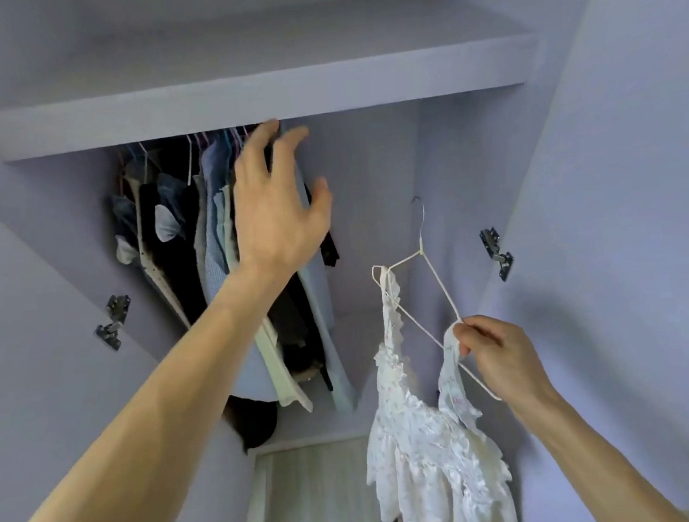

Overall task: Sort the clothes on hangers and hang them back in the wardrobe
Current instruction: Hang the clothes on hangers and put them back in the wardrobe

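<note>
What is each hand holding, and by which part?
Right hand pinches the white wire hanger on one sloping arm, over a strap of the white frilly dress. Left hand holds nothing.

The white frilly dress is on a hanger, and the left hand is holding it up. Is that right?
Not quite. The white frilly dress is on a hanger, but the right hand is holding it up, pinching the wire. The left hand holds nothing; with its fingers spread, it reaches toward the hanging clothes. The head view shows this.
</note>
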A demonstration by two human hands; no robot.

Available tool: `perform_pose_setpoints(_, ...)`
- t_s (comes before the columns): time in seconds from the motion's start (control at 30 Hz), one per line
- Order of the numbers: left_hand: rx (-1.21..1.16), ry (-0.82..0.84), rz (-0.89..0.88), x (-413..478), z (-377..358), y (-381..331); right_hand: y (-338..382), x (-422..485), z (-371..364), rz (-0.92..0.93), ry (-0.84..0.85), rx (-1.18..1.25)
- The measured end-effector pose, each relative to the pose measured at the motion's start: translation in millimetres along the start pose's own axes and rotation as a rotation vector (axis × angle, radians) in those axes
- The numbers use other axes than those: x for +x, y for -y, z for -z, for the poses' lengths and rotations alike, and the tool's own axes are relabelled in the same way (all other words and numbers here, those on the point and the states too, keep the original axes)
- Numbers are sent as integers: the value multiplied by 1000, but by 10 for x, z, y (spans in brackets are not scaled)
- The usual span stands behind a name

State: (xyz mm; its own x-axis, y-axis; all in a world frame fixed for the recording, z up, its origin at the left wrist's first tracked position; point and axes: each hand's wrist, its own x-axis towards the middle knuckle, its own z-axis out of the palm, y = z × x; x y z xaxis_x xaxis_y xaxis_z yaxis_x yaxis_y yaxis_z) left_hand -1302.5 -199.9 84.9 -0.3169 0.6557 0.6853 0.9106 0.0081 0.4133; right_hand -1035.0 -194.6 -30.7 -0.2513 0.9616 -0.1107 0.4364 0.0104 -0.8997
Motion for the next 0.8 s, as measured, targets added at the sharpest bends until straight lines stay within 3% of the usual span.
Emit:
perform_pose_setpoints(0.07, 208, -95, -112, 384, 31, 39, 23, 252, -67, 46, -19, -51)
perform_pose_setpoints(0.23, 500, 57, -172, 1056, -105, 259, 76, 870, -268, 154, -55, -89)
perform_pose_setpoints(0.4, 559, 165, -112, 1153, -424, 576, 163, 1438, -554, 230, -82, -83)
perform_pose_setpoints(0.8, 625, -65, -229, 1175, -652, 868, 837, 2714, -1203, 410, -206, -119)
